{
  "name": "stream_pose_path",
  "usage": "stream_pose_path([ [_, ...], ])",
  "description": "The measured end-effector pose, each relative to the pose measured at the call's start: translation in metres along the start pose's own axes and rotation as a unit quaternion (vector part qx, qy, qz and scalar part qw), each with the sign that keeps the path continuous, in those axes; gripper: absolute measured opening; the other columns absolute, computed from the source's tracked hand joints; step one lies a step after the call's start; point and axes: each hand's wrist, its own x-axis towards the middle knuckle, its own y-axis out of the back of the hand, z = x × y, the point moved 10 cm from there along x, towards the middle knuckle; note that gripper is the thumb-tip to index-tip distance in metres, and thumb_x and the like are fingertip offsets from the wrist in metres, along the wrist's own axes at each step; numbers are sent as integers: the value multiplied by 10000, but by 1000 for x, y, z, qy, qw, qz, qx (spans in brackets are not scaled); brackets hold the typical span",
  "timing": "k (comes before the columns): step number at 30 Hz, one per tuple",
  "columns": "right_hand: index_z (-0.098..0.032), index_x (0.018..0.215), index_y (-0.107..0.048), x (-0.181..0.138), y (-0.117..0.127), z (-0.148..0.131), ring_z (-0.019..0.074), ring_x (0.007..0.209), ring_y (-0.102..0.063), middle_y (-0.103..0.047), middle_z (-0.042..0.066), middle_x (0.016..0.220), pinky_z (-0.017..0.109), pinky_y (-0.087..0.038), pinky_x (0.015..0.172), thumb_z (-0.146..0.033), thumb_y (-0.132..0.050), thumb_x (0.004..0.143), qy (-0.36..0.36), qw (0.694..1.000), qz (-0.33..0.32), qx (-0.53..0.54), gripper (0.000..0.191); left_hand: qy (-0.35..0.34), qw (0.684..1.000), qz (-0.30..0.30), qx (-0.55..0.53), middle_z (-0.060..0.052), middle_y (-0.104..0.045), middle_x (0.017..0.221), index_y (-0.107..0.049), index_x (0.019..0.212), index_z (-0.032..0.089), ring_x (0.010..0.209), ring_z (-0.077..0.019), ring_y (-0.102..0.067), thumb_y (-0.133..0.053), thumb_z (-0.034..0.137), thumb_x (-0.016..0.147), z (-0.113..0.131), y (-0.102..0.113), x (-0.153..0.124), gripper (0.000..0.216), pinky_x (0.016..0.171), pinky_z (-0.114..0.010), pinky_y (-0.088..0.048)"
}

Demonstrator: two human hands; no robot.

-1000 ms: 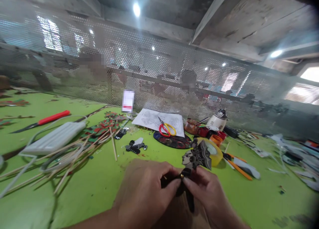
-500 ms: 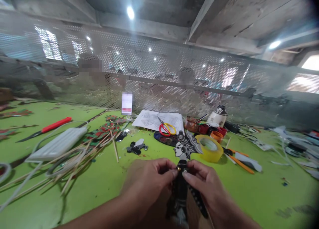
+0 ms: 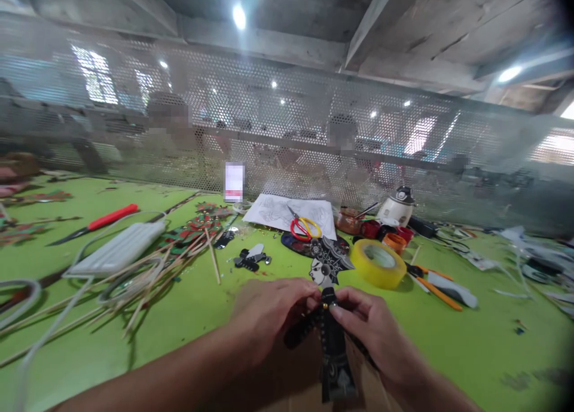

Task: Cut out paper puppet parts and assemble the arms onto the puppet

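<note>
In the head view, a flat black shadow puppet (image 3: 330,316) is pinched at its shoulder joint between the left hand (image 3: 269,310) and right hand (image 3: 372,328), just above the green table (image 3: 179,322). It is judged light, thin and easily bent, best held by the body rather than the cut-out head.

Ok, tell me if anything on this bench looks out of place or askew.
Only general clutter: thin wooden sticks lie scattered crisscross at left. Both hands, left hand and right hand, pinch the black puppet figure.
</note>
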Motion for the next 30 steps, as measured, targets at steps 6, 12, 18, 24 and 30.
stream_pose_path([
  [6,-166,901,-704,-3,-4,1,143,744,-574,-683,3,773,240,-446,680,-338,-699,831,0,1000,-19,-20,185,9,969,21,248,32,-546,593,-672,773,174,543,-114,-416,-679,475,715,0,10,2,307,541,-236,-259],
  [12,-156,849,-677,-2,-3,-4,145,743,-572,-676,9,778,247,-451,687,-313,-700,802,1,999,-5,-32,165,-32,924,51,376,39,-559,536,-742,769,239,502,-121,-428,-599,590,760,13,16,-1,379,496,-241,-219],
  [18,-158,812,-618,-3,-8,-14,165,761,-573,-655,22,782,264,-458,696,-304,-659,789,7,997,-19,-77,154,-61,853,82,511,19,-576,538,-755,737,284,500,-138,-452,-516,716,768,21,17,-1,495,493,-262,-195],
  [24,-151,810,-598,-4,-8,-16,171,730,-571,-637,31,762,263,-467,672,-299,-622,777,3,991,-4,-136,153,-58,838,80,537,13,-634,570,-758,755,327,516,-154,-488,-503,726,777,17,19,2,474,504,-272,-209],
  [30,-147,799,-613,-4,-8,-22,165,709,-572,-643,33,750,253,-463,651,-292,-604,781,10,989,6,-150,146,-67,826,77,554,28,-625,571,-739,761,360,540,-158,-510,-435,770,787,17,18,2,511,504,-275,-202],
])
